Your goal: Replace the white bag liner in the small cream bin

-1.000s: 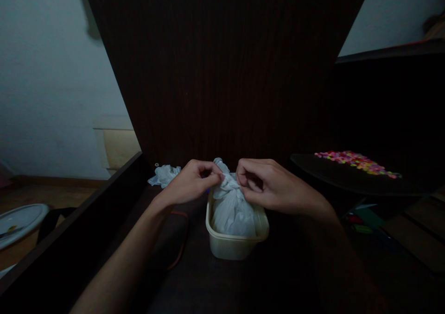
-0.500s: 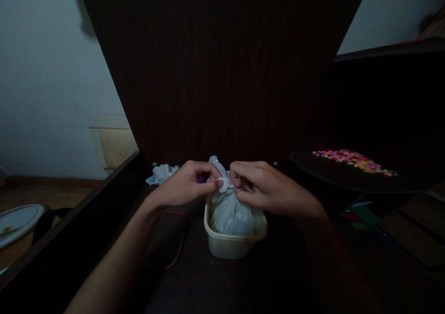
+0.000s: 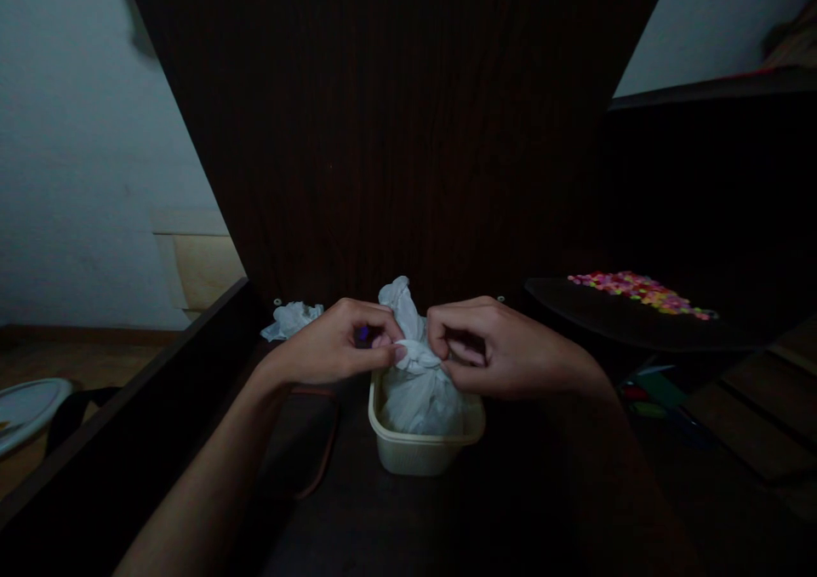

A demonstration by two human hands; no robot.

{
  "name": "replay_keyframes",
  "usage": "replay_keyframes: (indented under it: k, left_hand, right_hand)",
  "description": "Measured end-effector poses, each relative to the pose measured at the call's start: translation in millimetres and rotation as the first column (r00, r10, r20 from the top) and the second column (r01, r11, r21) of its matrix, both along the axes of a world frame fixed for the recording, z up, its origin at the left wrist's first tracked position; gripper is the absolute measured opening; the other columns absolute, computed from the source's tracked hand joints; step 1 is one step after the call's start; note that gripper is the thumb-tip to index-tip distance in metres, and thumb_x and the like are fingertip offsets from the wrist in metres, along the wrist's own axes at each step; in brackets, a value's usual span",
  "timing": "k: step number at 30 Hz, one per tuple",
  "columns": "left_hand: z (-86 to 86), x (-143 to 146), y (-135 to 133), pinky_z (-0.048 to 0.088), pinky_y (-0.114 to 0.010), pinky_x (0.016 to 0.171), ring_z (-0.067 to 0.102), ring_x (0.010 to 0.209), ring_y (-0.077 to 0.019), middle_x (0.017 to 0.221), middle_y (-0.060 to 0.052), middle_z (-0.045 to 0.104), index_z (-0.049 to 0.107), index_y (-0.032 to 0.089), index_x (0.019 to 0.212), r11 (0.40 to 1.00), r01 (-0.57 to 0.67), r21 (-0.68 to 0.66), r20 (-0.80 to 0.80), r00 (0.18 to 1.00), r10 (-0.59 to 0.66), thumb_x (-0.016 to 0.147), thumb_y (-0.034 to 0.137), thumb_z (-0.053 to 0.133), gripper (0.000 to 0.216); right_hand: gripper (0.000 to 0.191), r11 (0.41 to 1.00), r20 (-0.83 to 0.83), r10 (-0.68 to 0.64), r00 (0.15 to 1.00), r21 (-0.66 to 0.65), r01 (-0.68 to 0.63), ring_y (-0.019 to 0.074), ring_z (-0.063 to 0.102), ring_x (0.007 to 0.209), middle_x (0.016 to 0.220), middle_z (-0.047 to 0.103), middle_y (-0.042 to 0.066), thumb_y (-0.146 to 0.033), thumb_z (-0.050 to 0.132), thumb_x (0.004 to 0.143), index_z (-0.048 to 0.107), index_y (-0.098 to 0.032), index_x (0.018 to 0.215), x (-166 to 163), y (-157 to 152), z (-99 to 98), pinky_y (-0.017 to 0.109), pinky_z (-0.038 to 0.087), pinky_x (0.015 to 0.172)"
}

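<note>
Inside the tub [image 3: 421, 459] sits the bag [image 3: 425, 405], its neck gathered and apparently knotted. Left hand [image 3: 354, 339] and right hand [image 3: 494, 347] pinch opposite sides of the knot [image 3: 419, 357]. Tightening looks unfinished; how firm it is, I cannot tell.

No text, label, brand, number or sign can be read; in the dim light, neither the cream plastic tub [image 3: 418, 458] nor the white plastic bag [image 3: 425, 402] inside it shows legible lettering.
</note>
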State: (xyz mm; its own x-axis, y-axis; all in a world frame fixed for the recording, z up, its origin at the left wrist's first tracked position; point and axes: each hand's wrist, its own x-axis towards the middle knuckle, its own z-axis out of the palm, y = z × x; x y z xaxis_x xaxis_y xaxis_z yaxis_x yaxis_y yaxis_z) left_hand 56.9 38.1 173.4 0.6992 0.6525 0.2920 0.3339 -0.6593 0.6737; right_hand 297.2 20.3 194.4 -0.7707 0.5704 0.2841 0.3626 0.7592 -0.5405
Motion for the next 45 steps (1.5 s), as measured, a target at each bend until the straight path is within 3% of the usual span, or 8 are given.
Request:
replay_keyframes:
  k: [5,19,25,28,34,39,42,45]
  left_hand:
    - [5.2,5.4,-2.2,0.046,-0.025,0.069,0.061,0.075,-0.0158,0.08,-0.003,0.071,0.073,0.015,0.082,0.998,-0.057,-0.037,0.044,0.997,0.058,0.089,0.029,0.065,0.018]
    - [0.8,11.3,-0.3,0.045,-0.024,0.068,0.057,0.074,-0.0147,0.077,0.0,0.065,0.072,0.016,0.081,0.992,-0.036,-0.122,0.139,0.989,0.053,0.092,0.03,0.065,0.019]
    - [3.2,10.3,2.4,0.048,-0.024,0.074,0.063,0.078,-0.0152,0.084,-0.003,0.071,0.074,0.016,0.086,1.0,0.02,-0.015,0.078,0.997,-0.018,0.095,0.026,0.063,0.017]
    - [5.2,7.1,2.9,0.048,-0.023,0.074,0.064,0.078,-0.0148,0.085,-0.003,0.071,0.074,0.016,0.089,0.998,0.05,0.034,0.034,0.998,-0.051,0.095,0.026,0.064,0.016]
    - [6.3,-0.9,8.1,0.047,-0.022,0.071,0.062,0.076,-0.0131,0.083,-0.002,0.068,0.072,0.014,0.086,0.996,0.086,0.006,0.071,0.994,-0.086,0.094,0.022,0.065,0.013]
    - [4.6,3.7,7.3,0.045,-0.022,0.069,0.057,0.073,-0.0123,0.079,0.0,0.063,0.067,0.014,0.083,0.986,-0.004,-0.167,0.177,0.984,0.034,0.096,0.027,0.06,0.02]
    - [3.8,8.0,2.7,0.045,-0.022,0.069,0.055,0.072,-0.0118,0.077,0.001,0.061,0.065,0.015,0.082,0.977,-0.033,-0.209,0.198,0.977,0.075,0.096,0.031,0.06,0.022]
    - [4.4,10.0,-1.4,0.046,-0.023,0.069,0.056,0.074,-0.0131,0.079,-0.001,0.063,0.067,0.014,0.087,0.973,-0.014,-0.232,0.188,0.98,0.059,0.096,0.035,0.061,0.024]
  right_hand:
    - [0.012,0.97,-0.001,-0.128,0.992,0.211,0.125,0.0092,0.043,0.062,0.071,0.05,-0.005,-0.011,0.066,0.078,0.056,-0.018,0.08,-10.8,-6.6,2.4,0.023,0.029,0.058]
    - [0.017,0.915,0.105,-0.231,0.967,0.36,0.18,0.0117,0.051,0.069,0.086,0.058,-0.002,-0.008,0.058,0.087,0.053,-0.021,0.096,-4.8,-14.1,-7.0,0.028,0.028,0.061]
    - [0.017,0.939,0.118,-0.163,0.979,0.323,0.118,0.0099,0.046,0.063,0.077,0.055,-0.005,-0.008,0.058,0.088,0.048,-0.021,0.086,1.3,-13.8,-1.9,0.027,0.025,0.058]
    - [0.018,0.967,0.083,-0.058,0.995,0.253,0.036,0.0084,0.045,0.062,0.074,0.054,-0.005,-0.007,0.057,0.088,0.047,-0.02,0.081,8.6,-12.4,2.3,0.025,0.028,0.058]
    - [0.022,0.98,0.016,0.109,0.994,0.167,-0.11,0.0071,0.041,0.06,0.069,0.052,-0.005,-0.006,0.055,0.088,0.045,-0.02,0.074,22.5,-14.5,9.4,0.022,0.033,0.058]
    - [0.013,0.973,-0.021,-0.048,0.999,0.224,0.051,0.0095,0.051,0.067,0.08,0.06,-0.003,-0.015,0.065,0.089,0.053,-0.021,0.086,18.4,-17.8,7.7,0.023,0.037,0.061]
    - [0.023,0.937,-0.019,-0.136,0.991,0.323,0.135,0.0133,0.056,0.076,0.092,0.064,0.001,-0.026,0.075,0.084,0.056,-0.021,0.097,7.2,-17.6,1.3,0.025,0.038,0.065]
    - [0.014,0.898,0.019,-0.229,0.973,0.39,0.204,0.0133,0.057,0.073,0.09,0.064,0.001,-0.022,0.068,0.089,0.056,-0.021,0.097,-2.6,-16.2,-6.1,0.026,0.036,0.065]
